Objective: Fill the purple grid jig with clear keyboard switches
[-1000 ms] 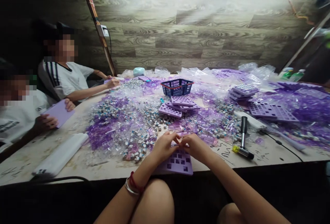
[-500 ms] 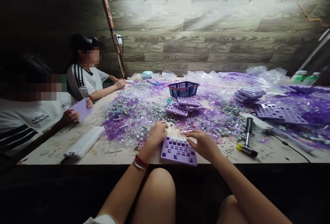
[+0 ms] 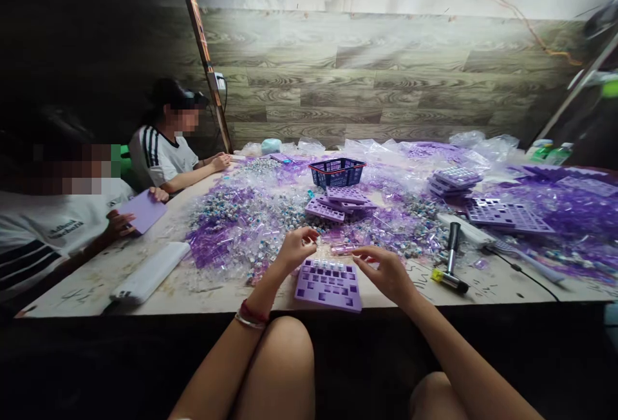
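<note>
Purple plastic covers most of what I see on the surface [image 3: 87, 291]. At its left edge a co-worker's hand [image 3: 118, 223] holds a flat lilac plate [image 3: 143, 210], and a long white bar [image 3: 149, 272] lies near the front edge beside it. Farther in, a heap of small switches [image 3: 241, 214] and clear purple scraps spreads across the middle.

My left hand [image 3: 294, 249] is lifted just above the heap at the far left corner of the purple tray [image 3: 328, 285], fingers curled together on something small; I cannot tell what it is. The tray lies flat at the front edge, between my hands, with a row of pieces along its far side. My right hand [image 3: 386, 272] hovers just right of the tray, fingers loosely apart, holding nothing I can see.

Behind the tray sit stacked purple trays [image 3: 338, 201] and a blue basket [image 3: 337, 172]. To the right, a small hammer [image 3: 451, 259] lies near the front edge.
</note>
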A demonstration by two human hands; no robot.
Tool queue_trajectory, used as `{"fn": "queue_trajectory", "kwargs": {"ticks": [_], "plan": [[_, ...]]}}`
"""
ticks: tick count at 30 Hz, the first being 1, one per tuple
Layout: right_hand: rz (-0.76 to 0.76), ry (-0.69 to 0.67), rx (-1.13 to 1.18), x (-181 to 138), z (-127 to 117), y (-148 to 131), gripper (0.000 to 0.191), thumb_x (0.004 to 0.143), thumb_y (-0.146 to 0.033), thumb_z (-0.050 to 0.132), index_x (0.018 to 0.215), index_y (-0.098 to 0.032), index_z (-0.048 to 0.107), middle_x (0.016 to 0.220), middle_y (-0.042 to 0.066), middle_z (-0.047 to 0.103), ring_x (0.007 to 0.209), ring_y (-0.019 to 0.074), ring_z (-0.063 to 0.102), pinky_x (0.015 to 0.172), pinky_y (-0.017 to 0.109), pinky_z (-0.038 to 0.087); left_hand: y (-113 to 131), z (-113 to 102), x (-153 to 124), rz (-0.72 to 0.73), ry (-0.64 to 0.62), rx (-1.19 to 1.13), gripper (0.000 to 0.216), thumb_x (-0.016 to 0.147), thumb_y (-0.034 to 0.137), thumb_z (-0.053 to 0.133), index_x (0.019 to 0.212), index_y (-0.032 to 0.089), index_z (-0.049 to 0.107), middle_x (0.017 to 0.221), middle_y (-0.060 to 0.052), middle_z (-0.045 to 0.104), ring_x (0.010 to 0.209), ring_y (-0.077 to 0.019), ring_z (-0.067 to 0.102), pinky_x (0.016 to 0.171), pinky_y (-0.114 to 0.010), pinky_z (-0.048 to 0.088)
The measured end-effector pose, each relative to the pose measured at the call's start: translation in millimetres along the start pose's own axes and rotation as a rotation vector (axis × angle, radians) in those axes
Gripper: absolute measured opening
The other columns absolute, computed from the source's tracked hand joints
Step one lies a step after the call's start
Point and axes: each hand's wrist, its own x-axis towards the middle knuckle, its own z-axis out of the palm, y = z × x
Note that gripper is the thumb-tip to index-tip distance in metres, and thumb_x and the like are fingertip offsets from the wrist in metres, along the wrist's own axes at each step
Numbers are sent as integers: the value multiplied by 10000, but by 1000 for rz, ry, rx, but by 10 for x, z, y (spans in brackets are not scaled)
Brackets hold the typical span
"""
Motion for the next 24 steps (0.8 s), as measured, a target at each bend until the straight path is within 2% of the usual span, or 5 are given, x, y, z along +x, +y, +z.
{"fn": "queue_trajectory", "kwargs": {"ticks": [5, 8, 14, 20, 24], "plan": [[124, 17, 383, 6, 107, -188, 295, 792, -381, 626, 1004, -183, 680, 965, 77, 713, 862, 218, 682, 775, 339, 571, 262, 54, -193, -93, -188, -1009, 356, 639, 194, 748, 976, 171, 634, 906, -20, 656, 827, -116, 608, 753, -219, 456], [71, 46, 407, -4, 186, -314, 265, 794, -376, 634, 974, -190, 693, 974, 73, 710, 856, 212, 679, 765, 328, 566, 303, 143, -242, -158, -202, -1221, 369, 600, 173, 796, 939, 165, 652, 882, -17, 662, 813, -104, 610, 751, -201, 443], [94, 150, 382, 29, 210, -383, 216, 766, -369, 660, 866, -185, 713, 896, 74, 720, 816, 214, 678, 768, 330, 543, 244, 363, -209, -120, -126, -1275, 323, 595, 172, 812, 881, 149, 665, 852, -18, 671, 804, -103, 608, 777, -214, 442], [323, 67, 552, 70, 178, -253, 302, 662, -420, 741, 810, -158, 728, 761, 73, 722, 678, 187, 650, 647, 295, 521, 263, 407, -204, -71, -104, -1091, 311, 637, 216, 787, 903, 142, 645, 866, -28, 659, 818, -119, 602, 766, -228, 449], [360, 4, 567, 82, 149, -153, 323, 659, -429, 732, 821, -150, 737, 745, 77, 718, 649, 173, 628, 634, 292, 505, 257, 385, -225, -53, -131, -927, 330, 667, 256, 753, 947, 145, 620, 906, -46, 651, 850, -151, 610, 783, -273, 475]]}}
